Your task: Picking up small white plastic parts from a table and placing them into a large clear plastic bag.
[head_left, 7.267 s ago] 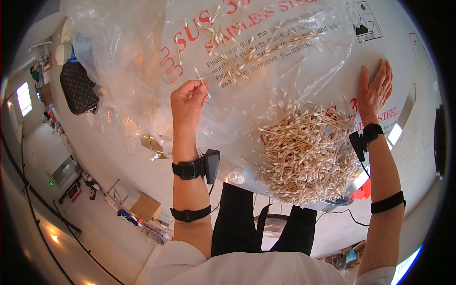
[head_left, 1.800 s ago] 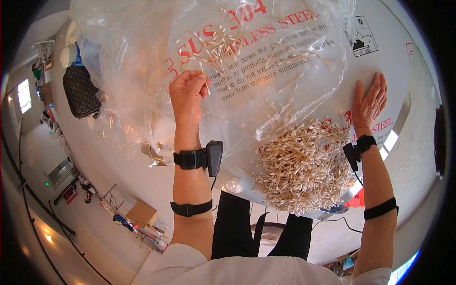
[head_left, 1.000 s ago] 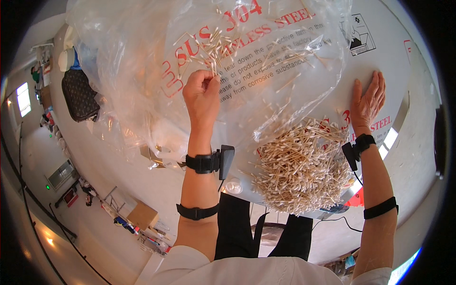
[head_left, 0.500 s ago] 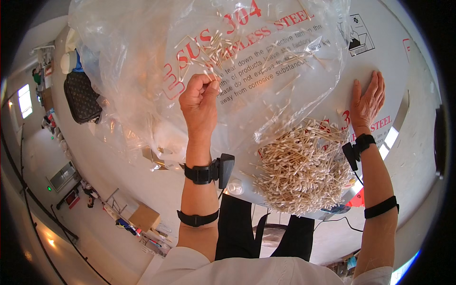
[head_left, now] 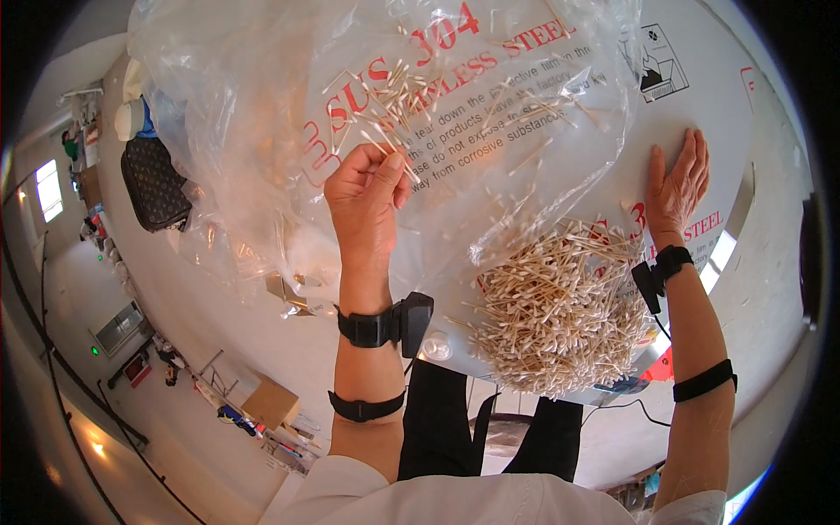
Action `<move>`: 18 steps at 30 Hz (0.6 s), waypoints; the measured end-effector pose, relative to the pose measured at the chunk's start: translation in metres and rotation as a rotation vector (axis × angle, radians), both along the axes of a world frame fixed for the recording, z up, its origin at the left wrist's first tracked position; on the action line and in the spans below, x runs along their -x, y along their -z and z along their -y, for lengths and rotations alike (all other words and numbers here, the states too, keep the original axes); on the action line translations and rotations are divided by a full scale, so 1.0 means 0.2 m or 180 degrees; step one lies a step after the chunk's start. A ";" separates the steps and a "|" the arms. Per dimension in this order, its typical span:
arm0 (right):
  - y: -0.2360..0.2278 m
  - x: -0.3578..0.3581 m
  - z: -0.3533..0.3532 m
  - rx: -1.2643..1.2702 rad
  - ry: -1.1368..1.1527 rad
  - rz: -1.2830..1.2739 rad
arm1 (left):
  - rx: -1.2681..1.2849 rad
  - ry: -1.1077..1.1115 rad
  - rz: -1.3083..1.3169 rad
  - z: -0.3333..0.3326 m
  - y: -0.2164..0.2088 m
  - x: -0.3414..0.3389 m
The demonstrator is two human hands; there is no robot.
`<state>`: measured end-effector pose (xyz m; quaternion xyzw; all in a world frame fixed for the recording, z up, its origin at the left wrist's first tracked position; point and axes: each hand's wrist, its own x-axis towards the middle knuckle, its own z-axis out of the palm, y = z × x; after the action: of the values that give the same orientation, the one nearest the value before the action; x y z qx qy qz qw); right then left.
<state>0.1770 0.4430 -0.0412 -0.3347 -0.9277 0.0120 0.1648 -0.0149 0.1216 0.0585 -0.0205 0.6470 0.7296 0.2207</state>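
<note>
Left hand: raised, the left hand [head_left: 366,203] has its fingers curled in and thumb pressed to forefinger, pinching one or a few cotton swabs [head_left: 395,157] at the tips (exact count too fine to tell).

Right hand: the right hand [head_left: 676,184] lies flat and fully spread, palm down on the white table surface [head_left: 726,114]; it holds nothing.

Clear plastic bag: the clear plastic bag [head_left: 262,114] is large, crumpled and lies spread over the upper part of the surface. Loose swabs are scattered inside or under it, just above the left fingertips; the film makes it hard to say which.

Swab pile: the main heap of swabs [head_left: 560,311] sits at the near edge of the surface, between the two forearms and just beside the right wrist.

Progress, as judged: the work appears to be moving swabs a pinch at a time between heap and bag. Only a thin scatter lies at the bag, while the heap remains large, so most of the handling looks still to be done.

Surroundings: a dark patterned bag [head_left: 156,182] rests at the far left.
</note>
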 end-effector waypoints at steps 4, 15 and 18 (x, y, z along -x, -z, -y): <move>-0.01 0.00 0.00 0.0041 0.0012 -0.0008 | 0.0043 -0.0027 0.0125 0.00 -0.01 0.00; 0.00 0.00 0.00 -0.0025 0.0010 0.0001 | 0.0559 -0.0441 0.0087 0.00 -0.01 0.00; 0.00 0.00 0.00 -0.0029 0.0006 -0.0006 | 0.0571 -0.0461 0.0047 0.00 0.00 -0.01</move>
<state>0.1766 0.4422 -0.0407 -0.3348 -0.9273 0.0079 0.1673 -0.0134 0.1218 0.0586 -0.0921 0.7048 0.6826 0.1695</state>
